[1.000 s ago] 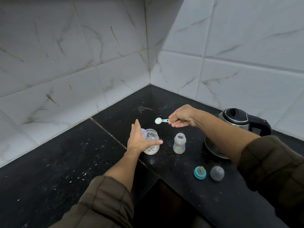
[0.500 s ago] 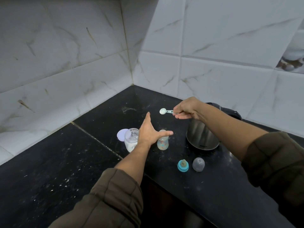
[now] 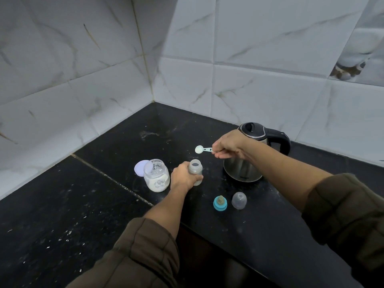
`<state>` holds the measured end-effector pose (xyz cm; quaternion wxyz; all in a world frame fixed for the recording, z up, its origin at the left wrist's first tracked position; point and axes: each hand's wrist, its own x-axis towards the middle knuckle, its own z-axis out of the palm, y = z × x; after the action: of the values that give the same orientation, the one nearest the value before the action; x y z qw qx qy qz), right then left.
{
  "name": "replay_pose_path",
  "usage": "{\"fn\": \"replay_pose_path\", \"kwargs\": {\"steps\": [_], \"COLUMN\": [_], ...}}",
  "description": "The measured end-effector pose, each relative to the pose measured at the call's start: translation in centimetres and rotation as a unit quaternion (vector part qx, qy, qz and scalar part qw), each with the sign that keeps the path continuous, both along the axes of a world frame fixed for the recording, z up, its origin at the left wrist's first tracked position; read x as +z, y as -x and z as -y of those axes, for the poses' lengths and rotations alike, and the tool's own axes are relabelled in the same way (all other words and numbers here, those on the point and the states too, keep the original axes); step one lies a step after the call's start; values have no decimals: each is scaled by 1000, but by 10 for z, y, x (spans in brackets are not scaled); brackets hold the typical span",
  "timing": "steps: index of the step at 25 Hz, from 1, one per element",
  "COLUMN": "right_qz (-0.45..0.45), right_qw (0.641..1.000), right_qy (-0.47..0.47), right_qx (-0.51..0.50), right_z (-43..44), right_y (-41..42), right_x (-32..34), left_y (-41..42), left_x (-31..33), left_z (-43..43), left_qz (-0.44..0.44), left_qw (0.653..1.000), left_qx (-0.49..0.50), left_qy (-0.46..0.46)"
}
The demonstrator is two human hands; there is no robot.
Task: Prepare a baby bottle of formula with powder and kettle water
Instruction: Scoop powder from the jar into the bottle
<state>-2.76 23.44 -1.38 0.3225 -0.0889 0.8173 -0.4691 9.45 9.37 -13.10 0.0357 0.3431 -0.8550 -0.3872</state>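
Above the left hand's (image 3: pixel 182 178) bottle (image 3: pixel 195 169), the right hand (image 3: pixel 228 144) pinches the scoop (image 3: pixel 202 149).

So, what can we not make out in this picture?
Head view only:
bottle: lower body hidden by the left hand; fill level unknown.
kettle: lid shut, so water unseen; the right hand covers part of it.
scoop: handle end hidden inside the right hand.
teat ring: details too small.

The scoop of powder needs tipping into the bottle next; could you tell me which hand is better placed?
Right, probably. The right hand holds the filled scoop close to the open bottle, so a short move and tilt should do. The left hand grips the bottle, steadying it on the counter.
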Motion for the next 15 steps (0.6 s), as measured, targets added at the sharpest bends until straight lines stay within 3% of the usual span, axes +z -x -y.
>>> {"fn": "replay_pose_path", "kwargs": {"steps": [7,15], "right_qz": [-61,-241], "right_qw": [998,967], "right_qy": [12,-23], "right_qx": [12,84], "right_z": [-1,7], "right_y": [-2,-2], "right_x": [5,12], "left_y": [10,9], "left_x": [32,50], "left_z": [4,12], "left_qz": [-40,-69], "left_qw": [997,994], "left_qx": [-6,-8], "left_qy": [63,86]}}
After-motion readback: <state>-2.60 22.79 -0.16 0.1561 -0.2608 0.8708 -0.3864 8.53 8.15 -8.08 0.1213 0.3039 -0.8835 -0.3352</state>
